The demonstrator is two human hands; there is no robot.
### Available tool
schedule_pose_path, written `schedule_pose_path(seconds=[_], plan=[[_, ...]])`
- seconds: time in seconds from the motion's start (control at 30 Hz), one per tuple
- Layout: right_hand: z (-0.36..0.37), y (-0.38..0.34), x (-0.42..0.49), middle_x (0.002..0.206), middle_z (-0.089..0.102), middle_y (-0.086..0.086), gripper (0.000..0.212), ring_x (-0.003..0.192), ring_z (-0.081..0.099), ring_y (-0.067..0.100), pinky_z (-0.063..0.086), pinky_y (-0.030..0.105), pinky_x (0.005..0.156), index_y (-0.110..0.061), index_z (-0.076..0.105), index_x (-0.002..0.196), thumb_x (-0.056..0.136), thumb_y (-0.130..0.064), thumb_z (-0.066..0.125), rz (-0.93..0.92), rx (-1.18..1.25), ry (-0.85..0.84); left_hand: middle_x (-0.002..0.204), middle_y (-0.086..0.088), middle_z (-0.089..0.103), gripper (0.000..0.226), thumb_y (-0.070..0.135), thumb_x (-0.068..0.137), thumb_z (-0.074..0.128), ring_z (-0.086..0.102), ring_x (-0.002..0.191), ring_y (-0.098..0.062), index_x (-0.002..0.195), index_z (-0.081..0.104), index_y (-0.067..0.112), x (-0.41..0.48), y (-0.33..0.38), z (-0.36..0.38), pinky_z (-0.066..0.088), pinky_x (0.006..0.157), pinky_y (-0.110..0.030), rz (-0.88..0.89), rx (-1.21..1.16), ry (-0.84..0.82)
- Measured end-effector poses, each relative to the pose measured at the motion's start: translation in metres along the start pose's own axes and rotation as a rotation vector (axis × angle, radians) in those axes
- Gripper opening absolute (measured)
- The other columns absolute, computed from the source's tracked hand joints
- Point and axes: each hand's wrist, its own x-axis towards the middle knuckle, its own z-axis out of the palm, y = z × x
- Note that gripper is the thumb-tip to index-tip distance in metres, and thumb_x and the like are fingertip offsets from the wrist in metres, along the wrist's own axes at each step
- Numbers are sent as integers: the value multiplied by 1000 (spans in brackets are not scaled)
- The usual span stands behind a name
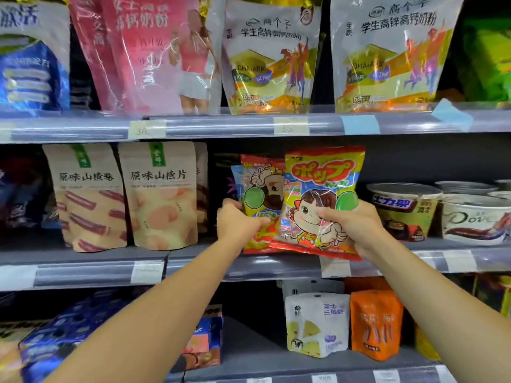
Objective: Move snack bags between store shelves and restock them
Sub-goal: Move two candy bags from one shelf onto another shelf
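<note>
Two colourful lollipop candy bags stand at the front of the middle shelf [249, 268]. The front bag [322, 189] is upright, red and yellow with a cartoon girl, and my right hand [349, 225] grips its lower right part. Behind and left of it, the second bag [261, 186] is tilted with its print sideways; my left hand [237, 222] holds its lower left edge. Both bags overlap, and their bottoms rest near the shelf edge.
Two beige hawthorn snack pouches [159, 194] stand to the left. Chocolate tubs [401, 208] sit to the right. Large milk powder bags [272, 56] fill the upper shelf. On the lower shelf stand a white pouch [316, 324], an orange pouch [376, 324] and blue packs [63, 338].
</note>
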Motion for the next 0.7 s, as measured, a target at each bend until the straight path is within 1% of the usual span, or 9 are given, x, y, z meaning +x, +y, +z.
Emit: schedule_pose_path(seconds=[0.07, 0.13, 0.23, 0.33, 0.4, 0.5, 0.57, 0.63, 0.7], plan=[[-4, 4, -3, 87, 79, 3, 52, 81, 76, 25, 60, 51, 82, -19, 75, 89, 41, -30, 93, -3, 17, 8, 113, -7, 50, 73, 43, 50, 93, 55, 94, -24, 100, 45, 20, -5, 1, 4, 52, 78, -38, 20, 105, 82], [-8, 7, -4, 89, 79, 4, 51, 83, 76, 27, 60, 52, 82, -18, 75, 94, 46, -26, 94, 3, 22, 7, 116, -8, 52, 76, 48, 53, 91, 58, 99, -26, 107, 47, 18, -8, 3, 7, 53, 83, -42, 45, 162, 94], [-14, 10, -7, 90, 79, 6, 44, 82, 76, 28, 61, 51, 78, -17, 74, 98, 58, -17, 92, 1, 40, 6, 117, -9, 60, 87, 53, 52, 90, 62, 105, -29, 115, 48, 12, -13, 8, 13, 54, 85, -44, 27, 227, 37], [-19, 12, -11, 89, 79, 6, 41, 81, 76, 28, 62, 43, 71, -15, 74, 99, 61, -13, 90, -14, 56, 7, 114, -8, 64, 93, 59, 47, 89, 64, 106, -30, 116, 47, 12, -19, 13, 20, 54, 84, -43, -38, 306, 33], [-22, 12, -12, 89, 79, 6, 39, 80, 76, 27, 62, 40, 68, -14, 74, 98, 63, -12, 90, -25, 69, 15, 109, -8, 67, 85, 57, 48, 90, 66, 102, -30, 107, 52, 10, -21, 19, 25, 55, 81, -41, -99, 304, 12], [-27, 12, -14, 90, 79, 6, 38, 81, 76, 27, 62, 45, 73, -13, 73, 100, 65, -10, 89, -21, 81, 26, 92, -8, 69, 60, 46, 51, 94, 67, 85, -28, 76, 51, 13, -20, 22, 29, 56, 69, -36, -164, 208, -41], [-29, 13, -15, 91, 79, 7, 41, 81, 76, 27, 62, 46, 73, -13, 72, 102, 65, -10, 89, -11, 91, 29, 90, -9, 68, 54, 38, 54, 94, 65, 82, -28, 75, 52, 12, -18, 21, 30, 55, 68, -36, -180, 131, -41], [-31, 14, -17, 92, 79, 7, 42, 81, 76, 28, 62, 47, 73, -13, 72, 103, 65, -10, 89, -5, 98, 17, 88, -10, 68, 46, 33, 61, 91, 65, 80, -27, 81, 58, 8, -16, 18, 30, 56, 69, -37, -161, 75, -28], [-31, 14, -17, 92, 79, 7, 40, 81, 76, 27, 62, 45, 72, -13, 72, 102, 65, -9, 88, -6, 109, 9, 78, -7, 66, 36, 29, 67, 88, 61, 70, -22, 75, 58, 9, -15, 16, 30, 52, 63, -33, -111, 9, -25]])
